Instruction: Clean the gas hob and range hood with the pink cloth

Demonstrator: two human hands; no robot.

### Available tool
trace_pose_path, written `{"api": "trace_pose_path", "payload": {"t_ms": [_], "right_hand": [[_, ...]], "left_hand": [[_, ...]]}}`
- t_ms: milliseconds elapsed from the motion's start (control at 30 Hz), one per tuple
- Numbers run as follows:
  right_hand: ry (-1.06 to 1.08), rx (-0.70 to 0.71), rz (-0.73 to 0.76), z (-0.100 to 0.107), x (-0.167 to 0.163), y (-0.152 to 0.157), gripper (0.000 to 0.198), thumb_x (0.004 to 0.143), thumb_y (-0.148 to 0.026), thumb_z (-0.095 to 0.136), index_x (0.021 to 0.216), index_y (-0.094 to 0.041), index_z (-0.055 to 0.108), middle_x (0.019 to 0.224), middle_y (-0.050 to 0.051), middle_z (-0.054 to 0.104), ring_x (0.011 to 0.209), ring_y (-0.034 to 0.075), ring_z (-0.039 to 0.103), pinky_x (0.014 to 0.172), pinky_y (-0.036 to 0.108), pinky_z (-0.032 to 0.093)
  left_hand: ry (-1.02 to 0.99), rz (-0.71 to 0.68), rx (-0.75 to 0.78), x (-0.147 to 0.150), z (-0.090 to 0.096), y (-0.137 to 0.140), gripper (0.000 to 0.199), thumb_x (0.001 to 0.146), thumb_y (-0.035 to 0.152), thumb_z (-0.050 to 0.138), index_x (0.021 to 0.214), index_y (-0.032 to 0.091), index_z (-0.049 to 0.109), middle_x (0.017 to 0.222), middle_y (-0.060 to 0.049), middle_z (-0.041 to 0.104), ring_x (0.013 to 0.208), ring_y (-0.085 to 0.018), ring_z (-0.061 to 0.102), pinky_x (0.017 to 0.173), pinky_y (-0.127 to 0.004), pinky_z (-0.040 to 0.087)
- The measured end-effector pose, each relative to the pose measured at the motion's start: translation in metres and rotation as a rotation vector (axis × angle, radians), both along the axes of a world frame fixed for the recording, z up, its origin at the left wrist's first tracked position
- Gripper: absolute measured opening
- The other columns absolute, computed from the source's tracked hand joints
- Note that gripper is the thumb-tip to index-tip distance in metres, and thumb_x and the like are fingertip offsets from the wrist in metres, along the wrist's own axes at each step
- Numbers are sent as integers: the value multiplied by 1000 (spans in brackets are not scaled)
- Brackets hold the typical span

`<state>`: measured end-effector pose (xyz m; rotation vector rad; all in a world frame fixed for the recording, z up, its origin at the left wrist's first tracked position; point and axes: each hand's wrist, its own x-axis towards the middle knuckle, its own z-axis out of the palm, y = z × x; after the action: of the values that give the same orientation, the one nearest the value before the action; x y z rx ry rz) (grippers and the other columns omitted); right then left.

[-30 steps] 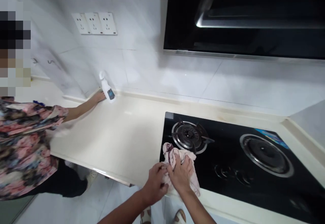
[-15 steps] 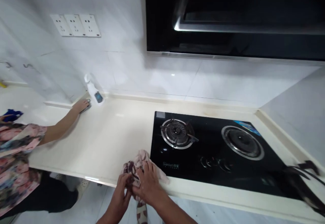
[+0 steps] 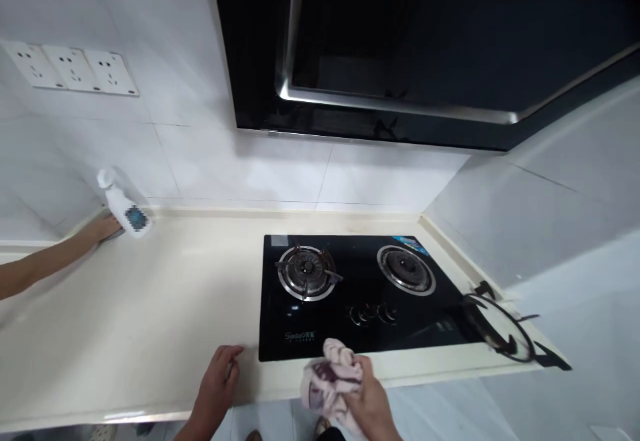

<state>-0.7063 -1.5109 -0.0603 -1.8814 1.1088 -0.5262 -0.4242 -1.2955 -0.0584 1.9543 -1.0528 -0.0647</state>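
A crumpled pink and purple cloth [image 3: 330, 382] is bunched in my right hand [image 3: 373, 401], whose fingers close around it just in front of the hob's front edge. My left hand [image 3: 217, 382] is apart from the cloth, over the front of the cream worktop [image 3: 150, 334], left of the hob. It holds nothing, and its fingers are loosely bent with the thumb apart. The black glass hob [image 3: 345, 331] lies before me. Its left burner [image 3: 307, 266] carries a pronged support; the right burner [image 3: 406, 269] shows a bare ring.
A round black pan support [image 3: 500, 328] with prongs leans at the hob's right end. The range hood [image 3: 380, 114] hangs above. At far left a co-worker's hand [image 3: 107, 226] presses a cloth-like item beside a white spray bottle [image 3: 127, 211]. Sockets [image 3: 73, 68] are on the wall.
My hands have separated: the right lifted the cloth from the worktop edge and moved right, while the left let go of it. The view has turned right, showing more of the pan support.
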Motion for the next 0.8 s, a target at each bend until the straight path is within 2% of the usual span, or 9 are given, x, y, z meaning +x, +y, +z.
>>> {"api": "trace_pose_path", "payload": {"t_ms": [67,167,300,400,500,567,633,700,800], "right_hand": [[-72,88,-221,18,-26,-32,41,73,-45,61,106,-25,50,86,0,68,79,22,66,74,33,51],[-171,59,-429,63,-48,-84,55,65,-56,70,105,-22,54,85,1,69,82,23,66,77,34,52],[-285,-68,-457,128,-40,-160,66,61,-58,76,112,-20,58,91,2,69,86,23,65,80,34,52],[-336,-176,-389,152,-10,-225,71,63,-57,76,120,-21,57,104,5,69,94,24,65,85,35,52],[-228,-310,-227,147,31,-295,70,74,-56,64,131,-18,52,121,11,66,108,25,62,94,36,50],[-32,-375,-106,133,64,-336,66,81,-51,54,136,-16,50,131,15,61,118,26,58,102,37,46],[153,-366,-10,111,98,-365,62,81,-48,53,134,-17,54,136,15,57,124,27,53,106,40,42],[275,-316,45,87,131,-378,61,79,-51,58,132,-21,59,137,15,54,126,32,49,108,48,39],[435,-300,122,58,169,-372,73,76,-61,62,140,-26,53,146,15,43,133,41,38,106,60,32]], "left_hand": [[-63,-30,-21,-1,-5,-20,28,89,24,45,103,23,69,99,-7,70,93,-21,70,83,-36,60],[-193,-34,-71,-12,-11,-57,29,86,18,46,103,23,70,100,-9,69,96,-22,67,84,-39,58],[-346,124,-34,-30,-20,-100,28,88,18,48,103,24,71,111,-10,66,105,-26,63,86,-44,55],[-426,230,70,-37,-28,-116,26,91,22,50,108,23,70,119,-11,65,112,-28,60,91,-47,52],[-503,256,139,-39,-34,-119,25,93,28,54,113,24,68,120,-11,65,114,-29,59,92,-46,51],[-541,253,144,-39,-35,-117,25,92,31,56,114,24,67,119,-11,65,112,-29,60,90,-44,52],[-554,255,147,-40,-33,-115,25,91,30,57,114,24,66,118,-10,65,111,-28,61,90,-43,52],[-549,262,170,-42,-27,-115,25,91,29,57,114,25,65,118,-10,65,112,-28,61,91,-43,52],[-549,265,218,-46,-18,-117,24,91,27,56,113,24,65,118,-10,65,112,-28,61,91,-43,52]]}}
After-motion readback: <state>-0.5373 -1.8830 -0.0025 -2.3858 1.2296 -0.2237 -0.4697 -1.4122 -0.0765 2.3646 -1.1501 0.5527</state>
